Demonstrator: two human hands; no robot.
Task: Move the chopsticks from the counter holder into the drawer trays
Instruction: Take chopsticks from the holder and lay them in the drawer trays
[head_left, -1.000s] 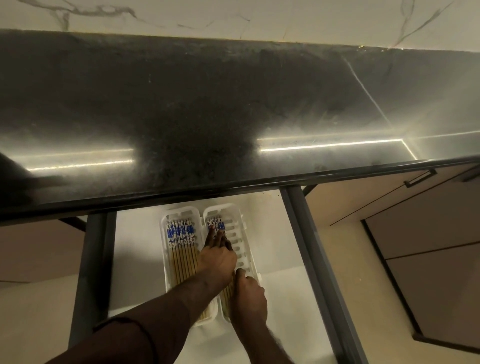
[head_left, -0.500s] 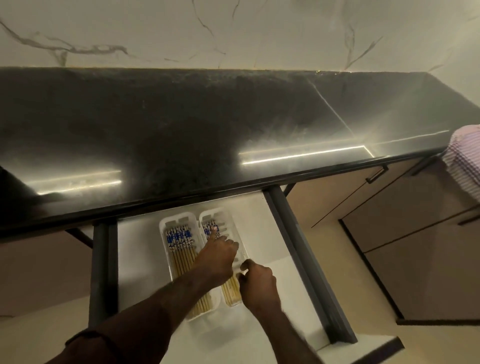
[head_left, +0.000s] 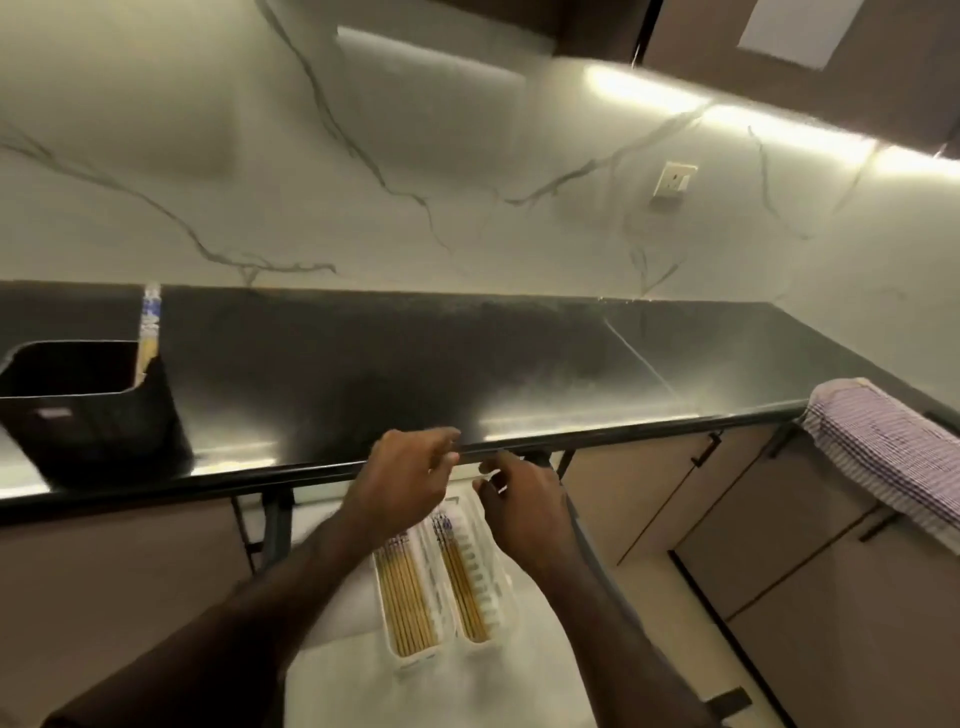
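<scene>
Two white trays lie side by side in the open drawer (head_left: 332, 675). The left tray (head_left: 410, 656) is packed with several wooden chopsticks (head_left: 402, 597); the right tray (head_left: 493, 597) holds a few along its left side. A black holder (head_left: 98, 421) stands on the counter at far left, with chopsticks with blue-patterned tops (head_left: 149, 332) leaning in its right corner. My left hand (head_left: 402, 480) and my right hand (head_left: 524, 506) hover above the trays near the counter edge, fingers loosely apart, holding nothing.
The black counter (head_left: 467, 364) runs across the view below a marble wall with a socket (head_left: 672, 182). A striped cloth (head_left: 893, 457) hangs over the counter edge at right. Cabinet doors (head_left: 779, 545) stand to the right of the drawer.
Both hands have lifted off the chopsticks in the right tray and risen toward the counter edge. The view has tilted up, bringing the black holder at left into sight.
</scene>
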